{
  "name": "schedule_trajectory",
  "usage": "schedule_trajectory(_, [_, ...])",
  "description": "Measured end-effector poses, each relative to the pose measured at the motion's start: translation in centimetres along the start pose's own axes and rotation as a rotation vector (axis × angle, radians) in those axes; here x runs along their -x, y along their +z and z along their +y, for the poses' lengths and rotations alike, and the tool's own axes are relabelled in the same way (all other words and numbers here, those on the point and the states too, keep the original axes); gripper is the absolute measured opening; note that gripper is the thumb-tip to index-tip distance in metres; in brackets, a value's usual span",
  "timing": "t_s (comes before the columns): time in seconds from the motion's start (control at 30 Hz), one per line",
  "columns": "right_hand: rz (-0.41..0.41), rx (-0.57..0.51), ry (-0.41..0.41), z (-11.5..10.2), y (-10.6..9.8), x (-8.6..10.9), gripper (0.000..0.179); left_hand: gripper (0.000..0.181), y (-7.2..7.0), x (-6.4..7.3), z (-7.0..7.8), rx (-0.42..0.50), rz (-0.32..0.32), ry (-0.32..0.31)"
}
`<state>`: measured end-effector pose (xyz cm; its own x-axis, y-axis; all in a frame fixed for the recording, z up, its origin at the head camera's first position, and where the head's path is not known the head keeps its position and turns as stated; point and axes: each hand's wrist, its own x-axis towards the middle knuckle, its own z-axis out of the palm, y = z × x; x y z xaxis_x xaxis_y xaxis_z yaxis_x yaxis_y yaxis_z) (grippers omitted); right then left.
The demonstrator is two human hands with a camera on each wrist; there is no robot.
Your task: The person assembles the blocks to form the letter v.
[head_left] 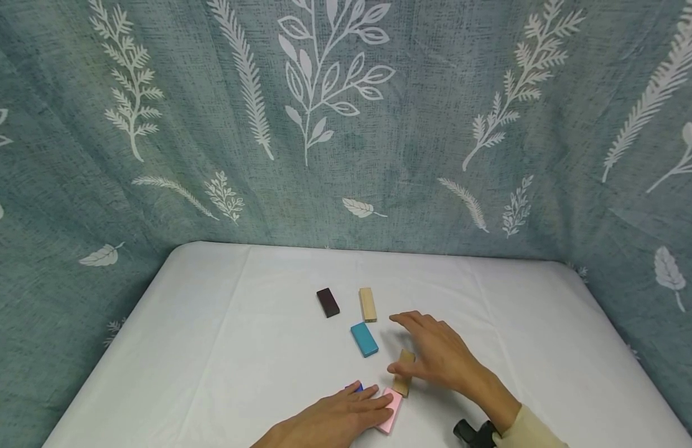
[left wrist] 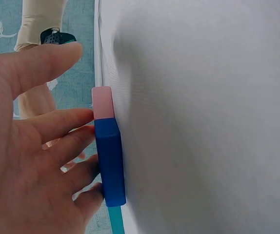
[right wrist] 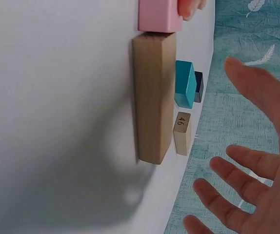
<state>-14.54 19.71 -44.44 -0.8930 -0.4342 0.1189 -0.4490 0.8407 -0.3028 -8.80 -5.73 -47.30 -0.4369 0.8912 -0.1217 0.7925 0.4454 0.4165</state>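
Observation:
Straight fingers of my left hand (head_left: 343, 415) rest on a blue block (left wrist: 110, 165) and a pink block (head_left: 394, 412), which lie end to end on the white cloth. In the left wrist view the thumb stands apart from both. Past the pink block's far end lies a tan wooden block (right wrist: 152, 97), its end close against the pink one. My right hand (head_left: 444, 354) hovers over and beside this wooden block, fingers spread, holding nothing. The head view shows only a small corner of the blue block; the left hand covers the rest.
A teal block (head_left: 364, 340) lies beyond the hands. Farther back are a pale wooden block (head_left: 368, 305), marked 46 in the right wrist view, and a dark brown block (head_left: 328, 302). A leaf-patterned green-blue curtain (head_left: 413, 205) surrounds the white table (head_left: 256, 323).

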Motion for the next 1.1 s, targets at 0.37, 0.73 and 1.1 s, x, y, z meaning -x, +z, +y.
schedule_trajectory(0.37, [-0.067,-0.041,0.007,-0.9,-0.1,-1.5,0.086,0.077,0.1,-0.1,0.1,0.007,-0.017,-0.013])
schedule_trajectory(0.73, [-0.109,-0.102,-0.049,-0.3,0.4,-2.7,0.087,0.077,0.2,-0.1,0.1,-0.006,-0.020,-0.012])
schedule_trajectory(1.1, [-0.139,-0.157,-0.089,0.4,1.6,-3.9,0.086,0.077,0.3,0.0,0.0,-0.014,0.009,0.011])
